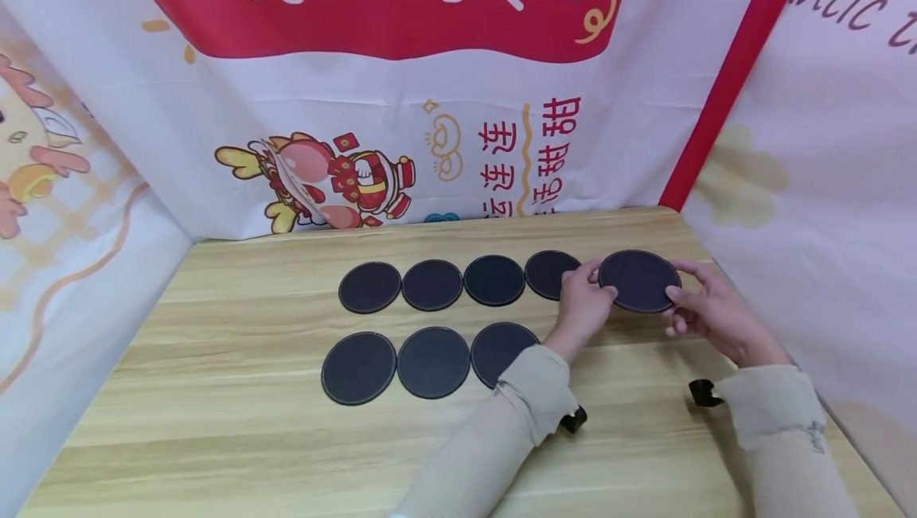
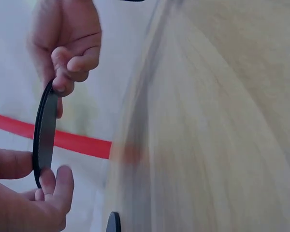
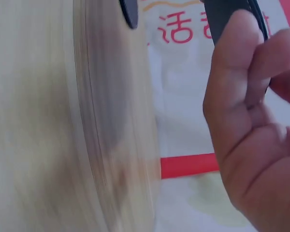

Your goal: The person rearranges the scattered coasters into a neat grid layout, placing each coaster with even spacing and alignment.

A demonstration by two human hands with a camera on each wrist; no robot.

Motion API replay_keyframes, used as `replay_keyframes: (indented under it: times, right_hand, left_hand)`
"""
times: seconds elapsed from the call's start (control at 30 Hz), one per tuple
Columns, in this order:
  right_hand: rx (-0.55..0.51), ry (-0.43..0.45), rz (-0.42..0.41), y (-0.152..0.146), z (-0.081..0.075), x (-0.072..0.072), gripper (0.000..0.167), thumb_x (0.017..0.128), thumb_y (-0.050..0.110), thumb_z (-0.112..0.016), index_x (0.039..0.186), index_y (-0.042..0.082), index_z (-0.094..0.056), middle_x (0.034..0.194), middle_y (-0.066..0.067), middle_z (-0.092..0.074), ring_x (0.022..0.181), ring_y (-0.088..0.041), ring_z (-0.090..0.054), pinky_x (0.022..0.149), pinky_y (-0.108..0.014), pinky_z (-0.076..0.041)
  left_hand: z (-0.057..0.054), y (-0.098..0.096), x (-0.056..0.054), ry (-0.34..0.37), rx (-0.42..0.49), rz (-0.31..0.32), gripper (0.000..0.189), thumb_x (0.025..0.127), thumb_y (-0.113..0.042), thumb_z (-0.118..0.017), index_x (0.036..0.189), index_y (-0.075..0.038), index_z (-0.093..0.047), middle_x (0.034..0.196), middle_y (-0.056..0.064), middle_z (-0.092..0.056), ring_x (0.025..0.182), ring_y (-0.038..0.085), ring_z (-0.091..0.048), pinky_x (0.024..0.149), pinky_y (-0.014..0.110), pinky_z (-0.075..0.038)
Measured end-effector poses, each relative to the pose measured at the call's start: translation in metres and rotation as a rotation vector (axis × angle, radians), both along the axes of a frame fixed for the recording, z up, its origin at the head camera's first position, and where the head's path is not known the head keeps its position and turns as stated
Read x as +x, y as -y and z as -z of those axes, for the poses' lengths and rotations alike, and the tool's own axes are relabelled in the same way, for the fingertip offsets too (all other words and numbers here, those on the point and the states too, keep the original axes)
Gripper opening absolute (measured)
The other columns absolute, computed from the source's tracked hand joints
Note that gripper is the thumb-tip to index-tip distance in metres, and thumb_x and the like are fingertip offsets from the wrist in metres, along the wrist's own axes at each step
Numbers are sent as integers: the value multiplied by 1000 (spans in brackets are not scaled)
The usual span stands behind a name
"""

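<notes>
Both hands hold a round black coaster (image 1: 640,281) by opposite edges, raised above the right part of the table. My left hand (image 1: 582,307) pinches its left edge between thumb and fingers; my right hand (image 1: 716,317) pinches the right edge. Seen from the side in the left wrist view, the coaster (image 2: 46,130) has a dark rim that looks like two layers; whether it is one piece or two, I cannot tell. In the right wrist view, curled fingers of the right hand (image 3: 246,111) partly cover it. Beside the left hand lies another black coaster (image 1: 548,271), partly hidden by the fingers.
Several matching coasters (image 1: 432,285) form a back row on the wooden table (image 1: 215,422). Three more coasters (image 1: 433,362) make a front row, the right one partly behind the left sleeve (image 1: 530,399). Printed cloth (image 1: 401,88) hangs at the back and both sides.
</notes>
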State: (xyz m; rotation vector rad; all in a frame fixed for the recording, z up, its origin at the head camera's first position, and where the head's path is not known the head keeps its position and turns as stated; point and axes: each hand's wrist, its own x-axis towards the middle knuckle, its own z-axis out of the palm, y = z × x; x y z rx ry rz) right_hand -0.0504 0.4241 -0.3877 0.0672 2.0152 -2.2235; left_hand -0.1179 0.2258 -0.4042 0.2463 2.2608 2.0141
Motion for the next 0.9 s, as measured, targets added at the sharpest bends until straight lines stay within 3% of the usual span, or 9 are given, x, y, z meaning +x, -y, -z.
replay_keyframes:
  times: [0.17,0.27,0.43,0.63,0.77,0.9]
  right_hand:
    - [-118,-44,-196,3,6,2,60,106,-1,-45,155,27,-25,82,-15,-73,58,-15,-65,66,-38,-61]
    - [-142,-56,-313,5,8,-1,65,106,-5,-41,158,26,-18,84,-17,-73,63,-15,-68,68,-38,-61]
    - [-9,3,-398,8,13,-8,65,105,-3,-46,155,21,-11,75,-13,-70,58,-15,-64,62,-40,-61]
    - [177,83,-463,14,17,-20,63,104,5,-54,151,13,-13,67,-9,-64,50,-14,-59,55,-43,-60]
    - [243,137,-489,21,20,-27,65,104,10,-57,151,9,-13,65,-11,-63,50,-16,-59,54,-44,-59]
    - [257,143,-508,26,24,-32,64,103,10,-57,151,8,-14,66,-12,-63,49,-16,-60,54,-45,-59]
  left_hand:
    - [2,18,1,126,194,115,48,85,14,-67,130,-2,-65,86,1,-55,75,13,-60,75,33,-59]
    - [3,31,2,181,249,196,53,89,17,-62,138,-3,-59,75,4,-53,61,18,-63,65,41,-61]
    - [4,50,5,192,121,274,57,94,11,-63,147,-3,-50,67,6,-52,55,19,-65,57,33,-59]
    - [4,67,9,218,-119,325,62,95,4,-66,152,-5,-44,67,10,-62,49,13,-58,54,32,-58]
    - [5,74,9,211,-279,364,64,95,0,-68,153,-5,-42,60,10,-62,47,14,-56,51,32,-57]
    - [5,81,4,229,-338,401,63,95,-3,-69,152,-6,-42,62,12,-64,47,15,-56,47,30,-53]
